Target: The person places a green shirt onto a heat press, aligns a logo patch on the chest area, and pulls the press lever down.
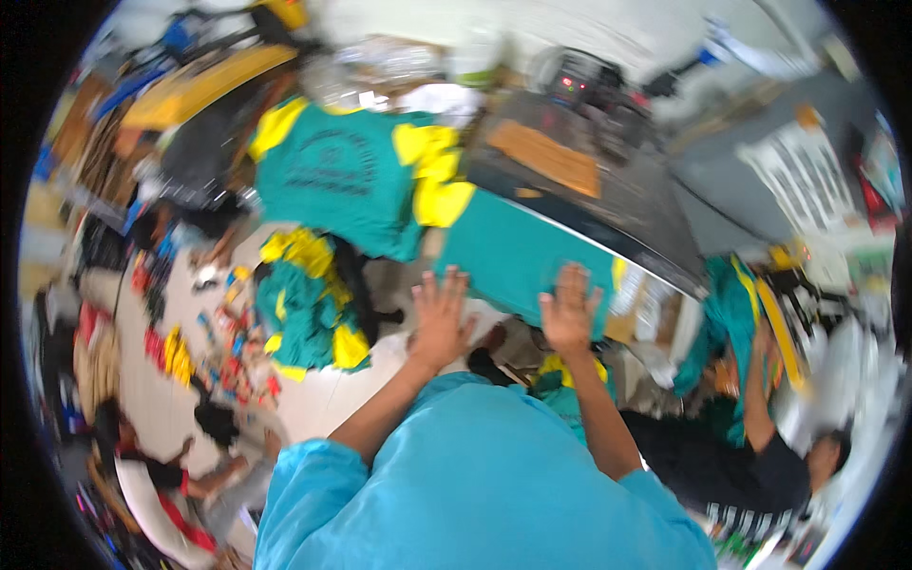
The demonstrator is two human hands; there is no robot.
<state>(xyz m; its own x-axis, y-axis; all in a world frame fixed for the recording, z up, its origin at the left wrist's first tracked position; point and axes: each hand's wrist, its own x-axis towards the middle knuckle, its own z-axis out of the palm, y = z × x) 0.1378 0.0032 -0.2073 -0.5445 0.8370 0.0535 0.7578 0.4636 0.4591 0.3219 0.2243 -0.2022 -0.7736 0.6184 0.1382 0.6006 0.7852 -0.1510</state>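
Observation:
A green shirt with yellow sleeves lies spread before me, its far side along the edge of a dark flat-topped machine, likely a heat press. My right hand rests flat on the shirt's near part, fingers slightly spread. At the near left edge of the same cloth is my left hand, fingers apart and holding nothing; whether its fingertips press on the cloth is too blurred to tell. To the left lies another green shirt with yellow sleeves and dark circular printing.
An orange cloth strip and a control box with red digits sit on the machine. Green and yellow garments are heaped at left. A person in black handles green cloth at right. Another person sits at lower left, near scattered scraps.

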